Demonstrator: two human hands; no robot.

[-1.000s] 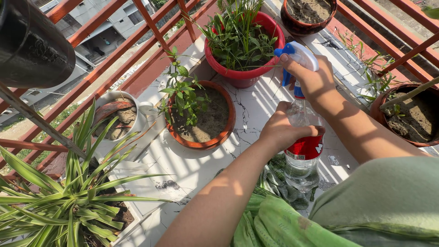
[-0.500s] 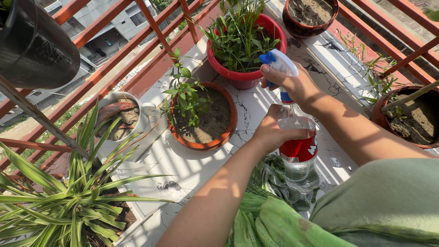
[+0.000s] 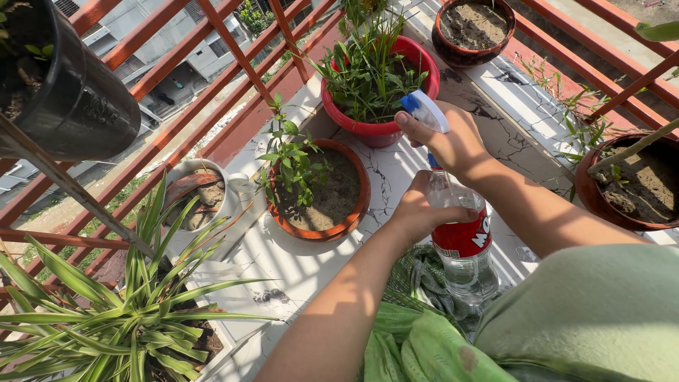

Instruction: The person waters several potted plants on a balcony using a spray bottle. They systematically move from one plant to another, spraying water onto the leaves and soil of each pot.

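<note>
Balcony ledge (image 3: 304,262), white cracked tile, red railing (image 3: 233,42) behind it, street and buildings below. Landmark: terracotta pot (image 3: 322,187) with a small leafy plant, mid-ledge.

Spray bottle (image 3: 463,244) is just right of that pot, held upright above the ledge, clear plastic, partly filled. Left hand (image 3: 424,205) is wrapped around the bottle's shoulder, fingers closed on it, thumb side toward the pot. Right hand (image 3: 449,138) grips the blue-and-white trigger head (image 3: 423,110) above, index finger laid over the top, nozzle aimed toward the red pot (image 3: 382,85) with grassy plant, which sits behind and right of the terracotta pot.

Label: red band around the bottle's middle, just under the left fingers, white lettering partly visible.

Green patterned cloth (image 3: 417,311) below the bottle. White cup-shaped pot (image 3: 198,194) left of the terracotta pot; spiky striped plant (image 3: 120,318) nearer left. Black hanging pot (image 3: 71,85) far left above. Two brown soil pots (image 3: 474,25) (image 3: 629,184) to the right.
</note>
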